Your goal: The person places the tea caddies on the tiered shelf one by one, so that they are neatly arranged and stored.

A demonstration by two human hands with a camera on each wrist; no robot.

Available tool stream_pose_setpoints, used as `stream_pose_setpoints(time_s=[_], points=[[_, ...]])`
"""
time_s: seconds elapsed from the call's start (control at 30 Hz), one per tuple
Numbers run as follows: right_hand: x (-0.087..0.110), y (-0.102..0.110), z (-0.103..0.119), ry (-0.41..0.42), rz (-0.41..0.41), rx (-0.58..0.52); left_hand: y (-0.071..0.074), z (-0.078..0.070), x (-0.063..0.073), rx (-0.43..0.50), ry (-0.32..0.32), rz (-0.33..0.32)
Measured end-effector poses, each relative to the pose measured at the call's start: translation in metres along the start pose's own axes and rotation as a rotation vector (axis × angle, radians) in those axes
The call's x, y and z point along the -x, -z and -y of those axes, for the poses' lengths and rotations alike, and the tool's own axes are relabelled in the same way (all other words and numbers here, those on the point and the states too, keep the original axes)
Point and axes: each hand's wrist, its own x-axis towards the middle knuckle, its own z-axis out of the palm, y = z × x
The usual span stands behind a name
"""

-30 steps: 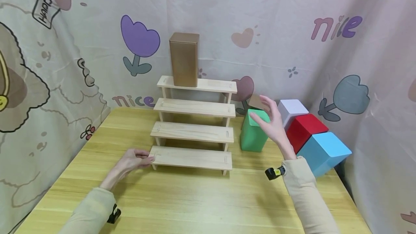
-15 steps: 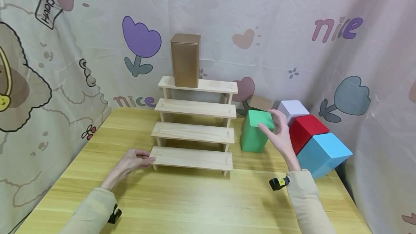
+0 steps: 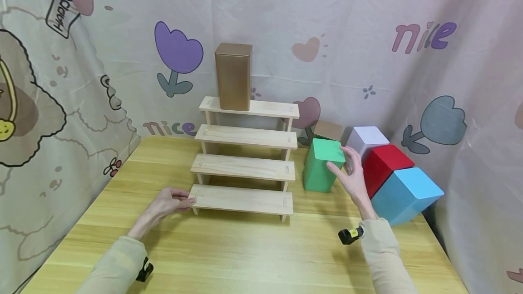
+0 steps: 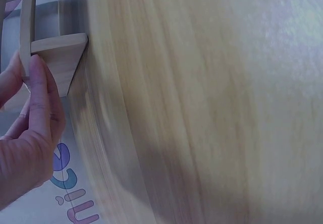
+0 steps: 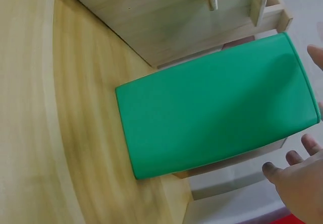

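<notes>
Green box (image 3: 319,171) upright, just beside fingers (image 5: 272,171) of right hand (image 3: 353,179).

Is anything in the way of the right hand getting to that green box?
No, nothing visible is. The right hand is just beside the green box, near its top. The white box and red box sit farther right, off that path.

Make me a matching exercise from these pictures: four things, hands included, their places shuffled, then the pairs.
1. Tall brown box
2. Left hand
3. Red box
4. Right hand

A. Between white box and blue box
B. Open beside the green box
C. Pinching the end of the bottom shelf
D. Standing on the top shelf

Pairs: 1-D; 2-C; 3-A; 4-B
</notes>
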Motion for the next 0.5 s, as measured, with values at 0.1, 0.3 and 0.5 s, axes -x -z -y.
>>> stream_pose_setpoints(time_s=[0.1, 0.3, 0.5], points=[[-0.0004, -0.0015, -0.0037, -0.008, 0.007, -0.018, 0.0001, -0.0002, 0.0004, -0.003, -0.001, 0.002], [0.0000, -0.0041, -0.0061, -0.015, 0.012, -0.029, 0.0000, -0.0005, 0.0002, -0.006, 0.006, -0.006], [-0.0012, -0.0047, -0.0093, -0.026, 0.009, -0.018, -0.0001, 0.0004, -0.0006, -0.010, 0.003, -0.004]])
